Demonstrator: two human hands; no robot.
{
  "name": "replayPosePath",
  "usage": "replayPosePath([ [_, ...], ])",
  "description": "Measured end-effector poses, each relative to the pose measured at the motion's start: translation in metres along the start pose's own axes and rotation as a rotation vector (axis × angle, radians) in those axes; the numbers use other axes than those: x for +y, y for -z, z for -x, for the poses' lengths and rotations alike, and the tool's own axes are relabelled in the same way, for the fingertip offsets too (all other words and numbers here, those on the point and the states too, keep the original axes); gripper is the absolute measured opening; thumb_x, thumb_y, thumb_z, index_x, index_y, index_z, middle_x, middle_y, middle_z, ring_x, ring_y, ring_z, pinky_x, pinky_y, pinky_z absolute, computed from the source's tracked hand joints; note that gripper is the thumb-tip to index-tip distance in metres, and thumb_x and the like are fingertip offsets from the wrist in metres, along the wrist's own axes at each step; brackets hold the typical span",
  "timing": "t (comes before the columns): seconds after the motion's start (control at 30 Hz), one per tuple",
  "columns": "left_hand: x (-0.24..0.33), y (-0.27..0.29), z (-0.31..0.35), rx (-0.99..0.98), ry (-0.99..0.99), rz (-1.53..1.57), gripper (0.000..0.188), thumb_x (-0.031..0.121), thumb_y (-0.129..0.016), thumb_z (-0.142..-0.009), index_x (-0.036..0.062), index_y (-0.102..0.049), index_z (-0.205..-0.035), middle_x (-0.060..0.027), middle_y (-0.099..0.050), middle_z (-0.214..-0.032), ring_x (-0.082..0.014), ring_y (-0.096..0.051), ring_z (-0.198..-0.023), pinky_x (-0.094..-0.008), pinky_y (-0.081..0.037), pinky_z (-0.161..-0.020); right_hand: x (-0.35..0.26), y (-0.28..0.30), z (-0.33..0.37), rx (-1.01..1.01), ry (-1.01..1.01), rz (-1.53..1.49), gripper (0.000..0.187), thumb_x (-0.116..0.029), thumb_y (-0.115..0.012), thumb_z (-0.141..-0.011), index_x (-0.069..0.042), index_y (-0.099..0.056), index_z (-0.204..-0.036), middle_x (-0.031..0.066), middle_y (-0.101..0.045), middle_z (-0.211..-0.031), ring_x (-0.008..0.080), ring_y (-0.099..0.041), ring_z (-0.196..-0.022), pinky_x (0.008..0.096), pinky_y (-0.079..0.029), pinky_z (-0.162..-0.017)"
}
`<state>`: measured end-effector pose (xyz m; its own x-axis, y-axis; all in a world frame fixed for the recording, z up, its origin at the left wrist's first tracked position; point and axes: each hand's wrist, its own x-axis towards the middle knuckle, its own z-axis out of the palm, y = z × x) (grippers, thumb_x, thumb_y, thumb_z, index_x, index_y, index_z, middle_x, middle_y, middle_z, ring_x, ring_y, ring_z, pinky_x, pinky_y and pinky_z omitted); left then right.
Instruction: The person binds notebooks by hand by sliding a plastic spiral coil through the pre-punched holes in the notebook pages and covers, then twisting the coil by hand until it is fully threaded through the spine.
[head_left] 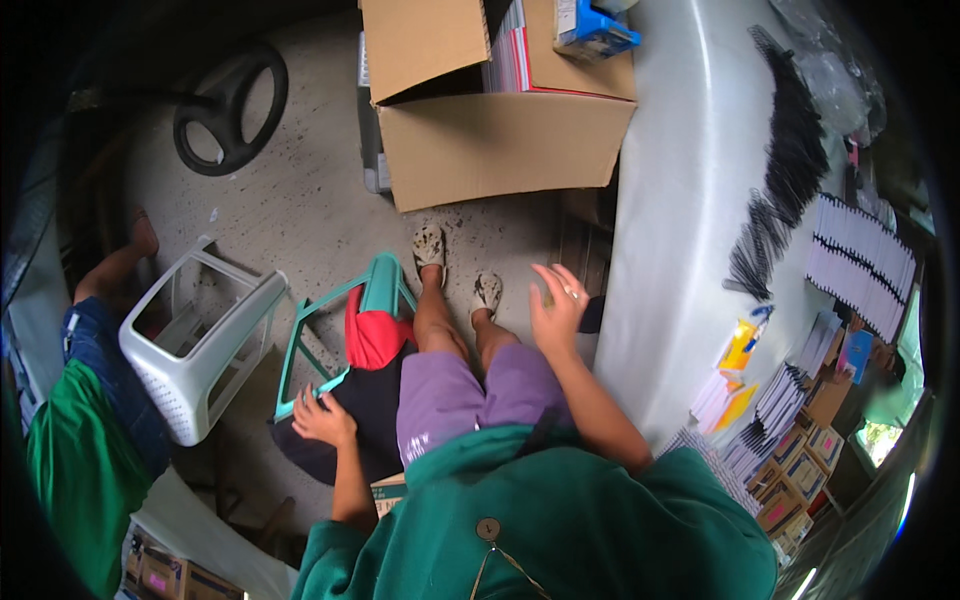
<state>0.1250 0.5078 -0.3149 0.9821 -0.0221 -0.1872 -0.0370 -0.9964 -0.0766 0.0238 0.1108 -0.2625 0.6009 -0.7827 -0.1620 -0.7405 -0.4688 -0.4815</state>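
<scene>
My left hand (325, 418) rests with fingers spread at the edge of a teal plastic stool (288, 372), which lies tipped over beside my left leg. Draped against the stool are a black cloth (365, 420) and a red cloth (376, 340); whether my fingertips press on cloth or plastic is hard to tell. My right hand (560, 308), with a ring on one finger, is raised above my right knee. Its fingers are apart and nothing is in it. A long table under a silvery-white cover (655, 220) runs close by on that side.
Ahead stands an open cardboard box (500, 145) holding papers, a blue carton (595, 35) on top. A white plastic stool (200, 340) lies on its side near another person in green (85, 470). Black spiral binding coils (785, 150) and spiral-bound books (860, 260) sit on the right.
</scene>
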Motion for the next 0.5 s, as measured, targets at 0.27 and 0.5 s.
replayPosePath([
  [0.27,-0.011,-0.011,-0.004,0.135,-0.051,0.114,0.026,0.031,-0.049,-0.086,0.0128,-0.063,-0.099,-0.0026,-0.06,-0.106,-0.023,-0.05,-0.109,-0.0457,-0.02,-0.101,0.152,-0.19,-0.063,-0.202,-0.606,-0.205,0.024,-0.013,-0.056,-0.081,-0.006,-0.065,-0.102,0.0109,-0.068,-0.087,0.0197,-0.063,-0.089,0.0276,-0.046,-0.077],
  [0.5,-0.004,0.002,-0.007,0.05,-0.051,0.165,0.032,0.034,-0.045,-0.087,0.0105,-0.065,-0.091,-0.0033,-0.061,-0.102,-0.0268,-0.046,-0.115,-0.0487,-0.014,-0.103,0.274,-0.3,-0.117,-0.31,-0.088,0.27,0.036,-0.027,-0.048,-0.085,-0.01,-0.056,-0.116,0.0124,-0.055,-0.118,0.026,-0.05,-0.112,0.0353,-0.037,-0.097],
])
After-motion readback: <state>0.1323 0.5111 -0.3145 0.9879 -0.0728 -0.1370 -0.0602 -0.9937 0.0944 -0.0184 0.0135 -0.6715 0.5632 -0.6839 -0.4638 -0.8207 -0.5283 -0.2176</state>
